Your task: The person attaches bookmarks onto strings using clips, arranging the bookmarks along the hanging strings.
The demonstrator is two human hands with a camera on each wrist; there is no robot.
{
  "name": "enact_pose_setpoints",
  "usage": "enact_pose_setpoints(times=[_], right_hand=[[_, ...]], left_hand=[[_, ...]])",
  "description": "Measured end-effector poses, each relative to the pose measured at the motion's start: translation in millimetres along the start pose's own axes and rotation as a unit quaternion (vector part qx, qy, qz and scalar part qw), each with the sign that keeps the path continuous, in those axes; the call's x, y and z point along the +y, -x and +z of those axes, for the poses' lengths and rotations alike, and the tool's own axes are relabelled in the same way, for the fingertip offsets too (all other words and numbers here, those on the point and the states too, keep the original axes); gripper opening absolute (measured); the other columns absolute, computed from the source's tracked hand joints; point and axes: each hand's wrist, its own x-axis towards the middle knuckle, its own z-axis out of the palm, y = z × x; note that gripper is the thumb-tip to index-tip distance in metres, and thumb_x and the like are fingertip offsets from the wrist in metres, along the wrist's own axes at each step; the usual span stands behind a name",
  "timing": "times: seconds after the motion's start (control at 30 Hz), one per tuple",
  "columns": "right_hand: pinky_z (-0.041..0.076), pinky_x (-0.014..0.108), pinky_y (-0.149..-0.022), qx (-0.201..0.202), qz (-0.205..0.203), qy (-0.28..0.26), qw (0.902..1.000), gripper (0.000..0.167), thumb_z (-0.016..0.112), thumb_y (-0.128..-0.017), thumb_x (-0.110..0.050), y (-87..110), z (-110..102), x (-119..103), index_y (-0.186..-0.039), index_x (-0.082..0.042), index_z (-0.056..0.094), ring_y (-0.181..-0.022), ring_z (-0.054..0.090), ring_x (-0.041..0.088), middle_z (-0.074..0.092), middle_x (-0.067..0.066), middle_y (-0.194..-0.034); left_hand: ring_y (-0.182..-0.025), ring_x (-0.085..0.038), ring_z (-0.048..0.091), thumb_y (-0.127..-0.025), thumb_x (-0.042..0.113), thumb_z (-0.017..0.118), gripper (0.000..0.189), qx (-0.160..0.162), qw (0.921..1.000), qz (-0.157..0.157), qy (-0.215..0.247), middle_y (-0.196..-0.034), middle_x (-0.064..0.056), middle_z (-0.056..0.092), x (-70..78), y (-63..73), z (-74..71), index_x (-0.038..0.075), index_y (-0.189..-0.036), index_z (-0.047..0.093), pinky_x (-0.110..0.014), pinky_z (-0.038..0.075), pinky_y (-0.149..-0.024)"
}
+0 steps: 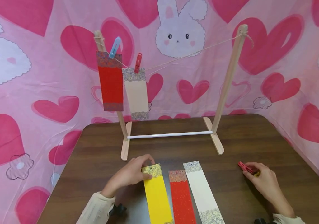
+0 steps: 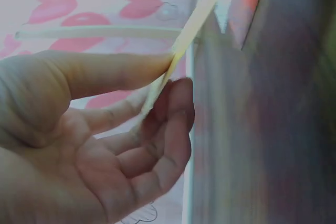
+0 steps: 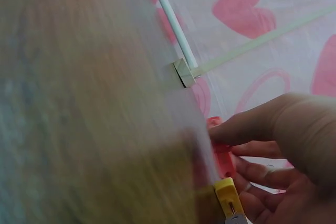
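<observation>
Left hand (image 1: 132, 172) pinching long yellow strip (image 1: 157, 195), dark lacy pattern (image 1: 154, 170) banding its top end (quite ornate); right hand (image 1: 265, 181) pinching red clothespin (image 1: 244, 167), yellow clothespin (image 3: 228, 194) showing beside it.

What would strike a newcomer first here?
Probably the pink heart-patterned cloth backdrop at the back. Before it, a red rectangular card and a cream rectangular card hang from string on a wooden stand. Below, the left hand pinches a yellow rectangular card; the right hand holds a red plastic clothespin.

The left hand (image 1: 132, 172) pinches a yellow strip (image 1: 157, 197); the right hand (image 1: 266, 182) holds a red clothespin (image 1: 244, 167).
</observation>
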Motion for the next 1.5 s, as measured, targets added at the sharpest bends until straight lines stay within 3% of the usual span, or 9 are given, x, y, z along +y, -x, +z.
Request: enact_pose_setpoints(times=[0.17, 0.3, 0.43, 0.57, 0.77, 1.03, 1.2, 1.37, 1.5], right_hand=[[0.036, 0.019, -0.061, 0.043, -0.003, -0.016, 0.9989, 0.026, 0.086, -0.073, -0.004, -1.6, -2, -3, -0.097, -0.006, 0.073, -0.070, 0.053, 0.004, 0.067, 0.010, -0.088], [0.039, 0.011, -0.062, 0.054, -0.013, -0.046, 0.9974, 0.023, 0.085, -0.075, -0.006, -2.3, -4, -7, -0.094, -0.009, 0.072, -0.070, 0.052, -0.005, 0.066, 0.007, -0.085], [0.044, 0.005, -0.066, 0.038, -0.026, -0.080, 0.9957, 0.024, 0.083, -0.080, -0.007, -3.5, -7, -12, -0.098, -0.013, 0.069, -0.076, 0.055, -0.013, 0.070, 0.007, -0.088], [0.046, 0.007, -0.063, 0.015, -0.021, -0.096, 0.9951, 0.020, 0.076, -0.089, -0.011, -8.0, -13, -22, -0.107, -0.016, 0.067, -0.072, 0.063, -0.006, 0.073, 0.008, -0.089], [0.038, 0.016, -0.056, 0.031, -0.033, -0.086, 0.9953, 0.008, 0.073, -0.092, -0.018, -20.5, -21, -42, -0.100, -0.016, 0.073, -0.058, 0.054, 0.004, 0.065, -0.006, -0.071], [0.031, 0.018, -0.055, 0.076, -0.085, -0.076, 0.9906, 0.007, 0.071, -0.092, -0.013, -43.7, -44, -70, -0.088, -0.009, 0.075, -0.060, 0.040, 0.002, 0.053, -0.009, -0.068], [0.032, 0.019, -0.058, 0.060, -0.127, -0.065, 0.9879, 0.015, 0.065, -0.097, -0.012, -58.7, -57, -88, -0.087, -0.014, 0.076, -0.063, 0.044, 0.002, 0.058, -0.006, -0.071], [0.041, 0.012, -0.062, 0.042, -0.190, -0.058, 0.9792, 0.017, 0.080, -0.083, -0.008, -72.3, -61, -106, -0.097, -0.014, 0.074, -0.067, 0.051, -0.002, 0.066, -0.009, -0.079], [0.047, 0.008, -0.062, 0.033, -0.208, -0.078, 0.9745, 0.039, 0.090, -0.067, -0.005, -80.9, -64, -120, -0.101, -0.011, 0.070, -0.063, 0.058, -0.004, 0.065, -0.012, -0.076]], left_hand=[[-0.067, -0.017, 0.052, -0.085, 0.004, 0.077, 0.039, 0.041, 0.9972, 0.043, 0.046, -0.100, -0.004, 0.064, 1.1, 3.0, -11.2, 0.015, -0.119, 0.062, -0.026, 0.048, -0.058], [-0.057, -0.015, 0.049, -0.086, 0.002, 0.075, 0.040, 0.075, 0.9923, 0.038, 0.091, -0.113, -0.004, 0.063, 6.0, 5.2, -17.3, 0.017, -0.122, 0.062, -0.026, 0.048, -0.053], [-0.052, -0.013, 0.039, -0.086, 0.001, 0.075, 0.043, 0.114, 0.9845, 0.015, 0.132, -0.092, -0.005, 0.057, 12.9, 6.5, -21.7, 0.017, -0.124, 0.061, -0.024, 0.044, -0.051], [-0.056, -0.013, 0.033, -0.086, 0.001, 0.075, 0.045, 0.160, 0.9740, -0.002, 0.160, -0.071, -0.007, 0.041, 19.4, 6.1, -25.5, 0.013, -0.127, 0.058, -0.023, 0.038, -0.053], [-0.071, -0.015, 0.062, -0.087, 0.006, 0.076, 0.025, 0.212, 0.9636, -0.039, 0.158, -0.084, -0.007, 0.072, 23.8, 3.9, -29.2, 0.003, -0.109, 0.063, -0.025, 0.056, -0.069], [-0.055, -0.017, 0.039, -0.095, 0.011, 0.067, 0.016, 0.271, 0.9562, 0.039, 0.104, -0.069, -0.006, 0.045, 31.2, 4.1, -34.1, 0.010, -0.111, 0.062, -0.023, 0.036, -0.049], [-0.067, -0.019, 0.052, -0.097, 0.013, 0.065, 0.016, 0.264, 0.9563, 0.080, 0.096, -0.078, -0.006, 0.050, 37.3, -1.0, -41.1, 0.013, -0.113, 0.060, -0.025, 0.049, -0.060], [-0.094, -0.022, 0.062, -0.095, 0.012, 0.068, 0.018, 0.274, 0.9522, 0.101, 0.090, -0.097, -0.008, 0.059, 44.6, -9.0, -52.0, 0.007, -0.112, 0.063, -0.036, 0.058, -0.081], [-0.072, -0.021, 0.054, -0.093, 0.011, 0.071, 0.019, 0.290, 0.9451, 0.108, 0.105, -0.081, -0.010, 0.055, 51.6, -15.4, -59.9, 0.004, -0.108, 0.063, -0.027, 0.053, -0.065]])
